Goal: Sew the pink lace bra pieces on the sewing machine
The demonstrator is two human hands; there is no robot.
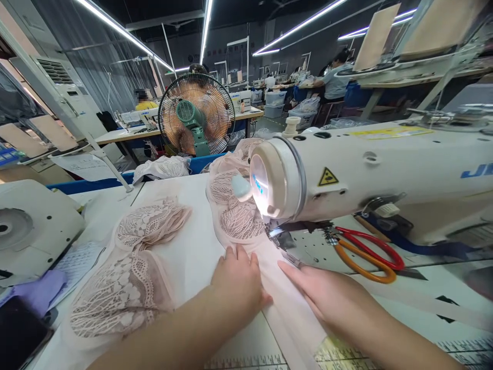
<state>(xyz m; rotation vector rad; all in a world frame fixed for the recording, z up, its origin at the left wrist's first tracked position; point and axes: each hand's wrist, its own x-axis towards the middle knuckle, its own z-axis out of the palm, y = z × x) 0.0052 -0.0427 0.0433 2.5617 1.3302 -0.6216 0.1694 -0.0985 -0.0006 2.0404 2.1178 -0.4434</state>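
My left hand [239, 280] lies flat, fingers stretched out, on pale pink fabric [283, 303] just in front of the sewing machine's needle area [281, 237]. My right hand [327, 295] rests flat on the same strip, its fingertips pointing toward the presser foot. A pink lace piece [236, 216] lies behind the needle under the white sewing machine head [346, 174]. Neither hand grips anything.
A stack of lace pieces [131, 267] lies at the left on the white table [192, 257]. Red-and-orange scissors [365, 254] sit right of the needle. A standing fan [196, 115] is behind the table. Another machine [31, 226] stands far left. Other people work at distant tables.
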